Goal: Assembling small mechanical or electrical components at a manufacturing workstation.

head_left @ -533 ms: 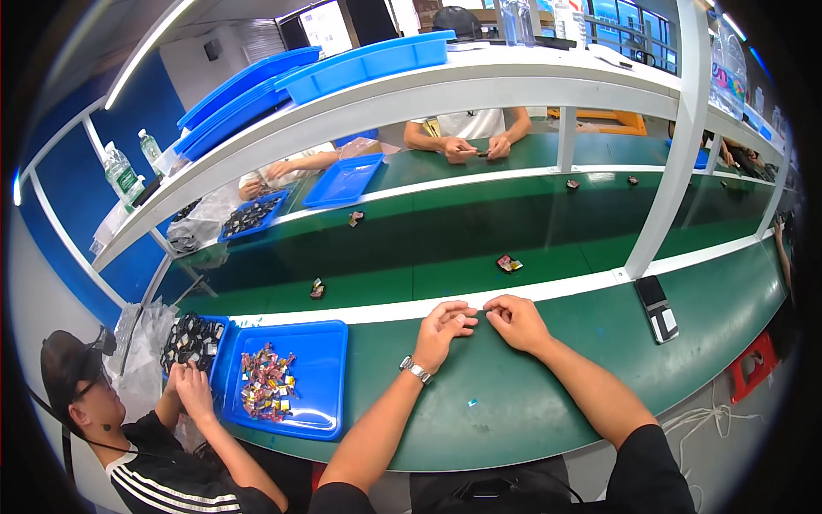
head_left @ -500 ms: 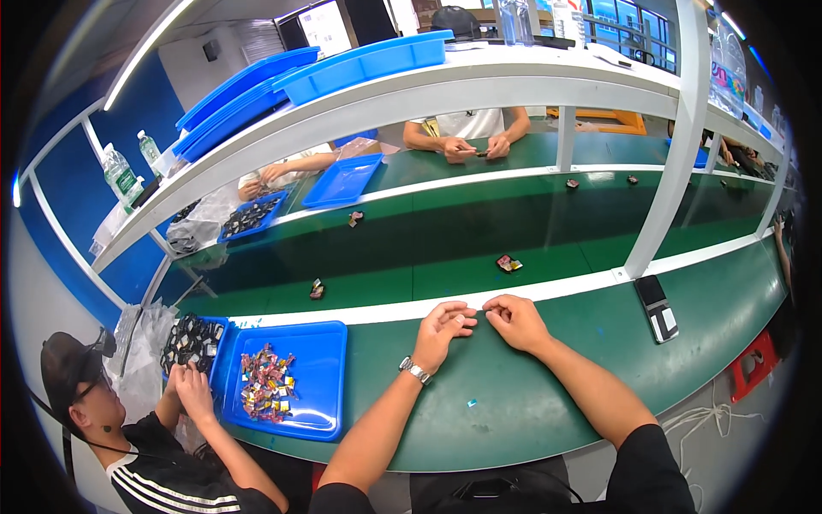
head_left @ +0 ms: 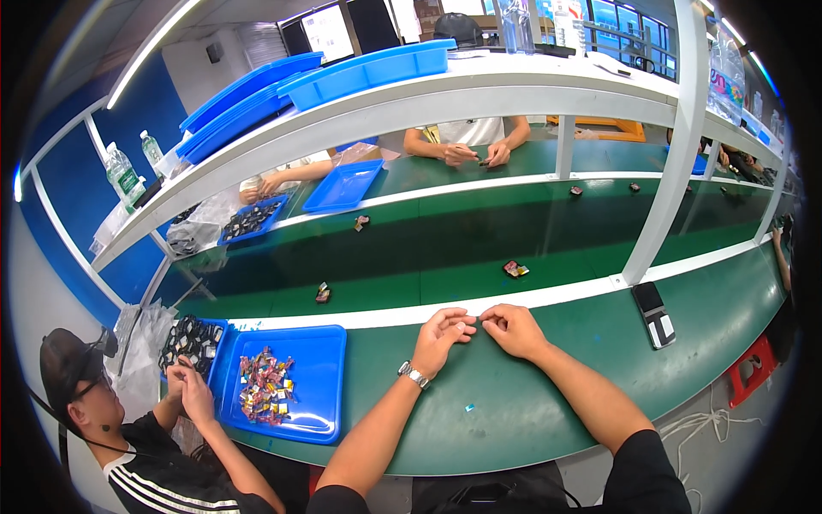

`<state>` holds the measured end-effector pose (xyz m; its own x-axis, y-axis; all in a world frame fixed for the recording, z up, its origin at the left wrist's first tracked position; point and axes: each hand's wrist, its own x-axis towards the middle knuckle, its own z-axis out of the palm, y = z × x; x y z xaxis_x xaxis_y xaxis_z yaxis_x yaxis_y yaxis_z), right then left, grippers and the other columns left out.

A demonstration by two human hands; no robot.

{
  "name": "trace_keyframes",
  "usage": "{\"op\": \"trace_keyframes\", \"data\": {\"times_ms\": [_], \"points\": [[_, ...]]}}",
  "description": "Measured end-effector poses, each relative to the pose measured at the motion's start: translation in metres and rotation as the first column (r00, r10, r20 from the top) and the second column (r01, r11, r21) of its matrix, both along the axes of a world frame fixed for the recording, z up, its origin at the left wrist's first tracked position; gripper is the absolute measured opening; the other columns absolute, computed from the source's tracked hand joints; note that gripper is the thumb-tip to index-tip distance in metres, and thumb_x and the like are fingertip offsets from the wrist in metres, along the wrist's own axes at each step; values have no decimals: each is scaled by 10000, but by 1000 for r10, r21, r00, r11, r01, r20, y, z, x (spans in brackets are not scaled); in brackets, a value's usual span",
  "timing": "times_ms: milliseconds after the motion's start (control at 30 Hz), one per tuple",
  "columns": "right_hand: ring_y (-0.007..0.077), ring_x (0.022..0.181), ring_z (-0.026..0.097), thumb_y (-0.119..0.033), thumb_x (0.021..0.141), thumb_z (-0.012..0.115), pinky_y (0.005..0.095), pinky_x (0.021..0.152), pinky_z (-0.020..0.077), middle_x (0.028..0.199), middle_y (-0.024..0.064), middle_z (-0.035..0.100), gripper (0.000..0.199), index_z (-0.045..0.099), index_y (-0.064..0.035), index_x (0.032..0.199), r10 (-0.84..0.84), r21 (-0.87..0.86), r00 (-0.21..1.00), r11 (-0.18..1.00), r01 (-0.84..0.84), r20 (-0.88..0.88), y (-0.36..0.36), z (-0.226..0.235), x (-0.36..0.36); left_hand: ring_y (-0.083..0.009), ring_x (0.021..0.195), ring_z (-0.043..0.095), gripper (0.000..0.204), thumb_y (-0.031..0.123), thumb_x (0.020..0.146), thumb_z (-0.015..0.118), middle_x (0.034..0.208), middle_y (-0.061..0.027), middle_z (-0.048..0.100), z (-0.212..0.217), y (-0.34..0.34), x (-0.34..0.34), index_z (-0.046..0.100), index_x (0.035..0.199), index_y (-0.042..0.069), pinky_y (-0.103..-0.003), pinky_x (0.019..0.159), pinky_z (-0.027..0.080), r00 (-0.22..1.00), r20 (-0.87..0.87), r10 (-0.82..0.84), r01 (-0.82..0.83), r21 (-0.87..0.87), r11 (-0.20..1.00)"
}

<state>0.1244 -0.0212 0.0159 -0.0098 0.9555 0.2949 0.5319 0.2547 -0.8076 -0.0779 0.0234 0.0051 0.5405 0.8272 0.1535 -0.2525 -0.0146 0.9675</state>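
My left hand [head_left: 440, 341] and my right hand [head_left: 515, 331] meet over the green worktop [head_left: 531, 403], close to its white far edge strip. The left fingers are curled, with the thumb against them. On the right, thumb and index finger pinch together beside the left fingertips. Anything between them is too small or hidden to name. A blue tray [head_left: 321, 398] to the left of my left forearm holds a pile of small pink, yellow and white parts [head_left: 267, 385]. A tiny bright blue scrap [head_left: 469, 408] lies between my forearms.
A flat black-and-white device [head_left: 655, 315] lies at the right by a white post [head_left: 668, 188]. Past the strip, a green belt [head_left: 428, 257] carries small part clusters [head_left: 515, 269]. A co-worker [head_left: 154, 454] sits left, hands over a tray of black parts [head_left: 193, 338]. Overhead runs a shelf [head_left: 514, 77].
The clusters on the belt have shifted slightly to the right. My hands stay together in nearly the same place, with small finger movements. The co-worker's hands at the left have moved a little.
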Motion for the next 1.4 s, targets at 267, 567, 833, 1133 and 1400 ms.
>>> {"op": "trace_keyframes", "data": {"times_ms": [267,567,833,1133,1400], "points": [[160,622,602,-99,842,660,294,610,490,775,81,678,134,712,-27,942,10,26,1000,1000,-10,8,-1,-2,0,-242,1029,659,333,136,978,562,1181,-199,638,-2,0,1,515,1258,-37,-343,867,549,1000,4,13,-13,-3,1000],[190,654,628,-111,833,659,314,626,498,793,94,681,133,716,-32,924,18,35,999,999,-19,36,-2,-1,-1,-238,1015,664,269,126,976,563,1170,-191,643,2,-4,2,550,1185,-42,-333,829,563,995,23,101,-101,12,995],[208,663,628,-117,828,662,322,638,502,798,98,681,133,717,-37,918,20,34,999,999,-22,44,-5,0,-2,-203,997,655,226,137,971,579,1152,-132,653,-3,1,-4,589,1142,-10,-316,824,551,973,-46,226,-219,128,967],[233,692,643,-134,833,655,338,655,509,806,106,682,135,721,-43,908,39,52,997,998,-43,72,-2,-2,0,-208,1020,658,246,147,967,581,1167,-140,651,-5,3,-3,590,1147,-20,-304,822,546,977,-85,197,-188,103,977],[192,658,617,-118,833,664,315,629,495,792,93,674,119,717,-38,903,27,52,997,998,-31,67,0,-4,0,-213,1018,658,240,163,989,555,1182,-149,644,-2,5,-5,584,1149,-13,-310,825,550,980,-73,185,-178,92,980]]}}
